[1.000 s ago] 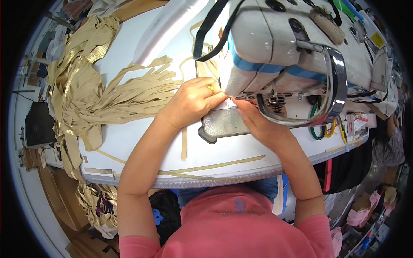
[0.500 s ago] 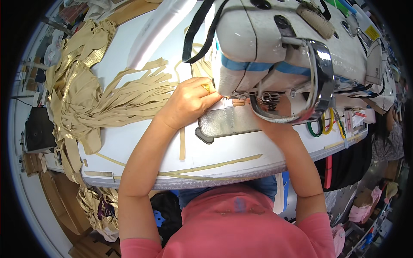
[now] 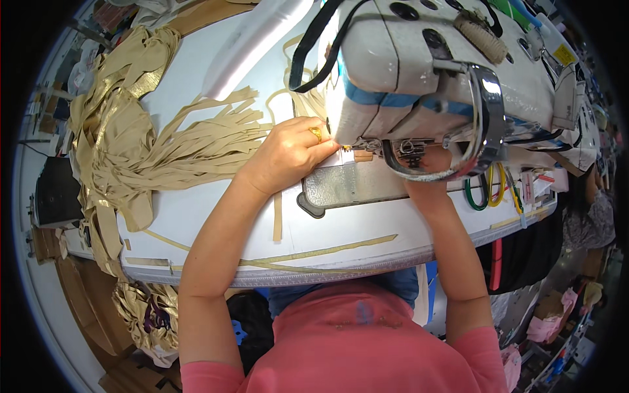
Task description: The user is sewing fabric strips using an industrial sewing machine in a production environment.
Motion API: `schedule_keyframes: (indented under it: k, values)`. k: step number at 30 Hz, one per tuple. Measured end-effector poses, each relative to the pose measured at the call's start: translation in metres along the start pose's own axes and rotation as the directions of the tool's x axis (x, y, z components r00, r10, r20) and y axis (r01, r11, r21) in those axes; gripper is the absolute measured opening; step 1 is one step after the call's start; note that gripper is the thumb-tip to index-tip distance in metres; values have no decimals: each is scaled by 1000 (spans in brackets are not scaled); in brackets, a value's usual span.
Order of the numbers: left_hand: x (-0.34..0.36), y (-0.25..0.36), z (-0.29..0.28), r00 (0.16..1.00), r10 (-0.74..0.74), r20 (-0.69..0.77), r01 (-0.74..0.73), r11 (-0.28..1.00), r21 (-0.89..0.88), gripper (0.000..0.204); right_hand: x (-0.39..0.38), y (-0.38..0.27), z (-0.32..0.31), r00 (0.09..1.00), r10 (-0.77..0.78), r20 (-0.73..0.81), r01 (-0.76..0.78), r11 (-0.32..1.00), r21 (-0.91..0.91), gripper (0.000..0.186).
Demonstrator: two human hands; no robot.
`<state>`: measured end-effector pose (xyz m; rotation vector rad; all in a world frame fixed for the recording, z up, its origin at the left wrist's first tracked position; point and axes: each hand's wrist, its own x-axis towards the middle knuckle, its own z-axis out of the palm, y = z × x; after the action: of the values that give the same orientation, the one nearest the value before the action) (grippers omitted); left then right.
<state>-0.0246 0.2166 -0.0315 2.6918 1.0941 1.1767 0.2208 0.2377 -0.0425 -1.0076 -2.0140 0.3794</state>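
A white and blue sewing machine [image 3: 383, 92] stands before me, with its metal plate [image 3: 347, 187] toward me. My left hand [image 3: 288, 154], with a gold ring on it, rests at the plate's left end. Its thumb and fingers are pressed together close to the machine's front; anything between them is hidden. From under that wrist a narrow beige fabric strip [image 3: 278, 216] runs toward me on the table. My right hand [image 3: 429, 171] reaches in behind the chrome loop [image 3: 488, 124], beside the metal presser parts [image 3: 411, 149]; its fingers are mostly covered.
A large heap of beige and gold fabric strips [image 3: 124, 144] spreads over the white table [image 3: 216, 216] at left. Green- and yellow-handled tools [image 3: 495, 187] lie at right. Thin strips [image 3: 327, 247] lie along the ruler-marked front edge. A black strap [image 3: 308, 56] hangs from the machine.
My right hand has shifted slightly to the right behind the chrome loop. My left hand holds nearly the same place, and the view has moved a little.
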Motion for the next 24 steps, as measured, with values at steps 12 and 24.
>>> schedule_keyframes:
  k: [12, 24]
  values:
    - [3, -4, -4, 997, 75, -2, -75, 997, 2, 10, -7, 9, -3, 997, -30, 67, 38, 992, -124, 9]
    - [4, -11, -7, 992, 119, 32, -119, 993, -5, 9, -3, -2, -3, 999, 21, 28, -20, 999, -27, 11]
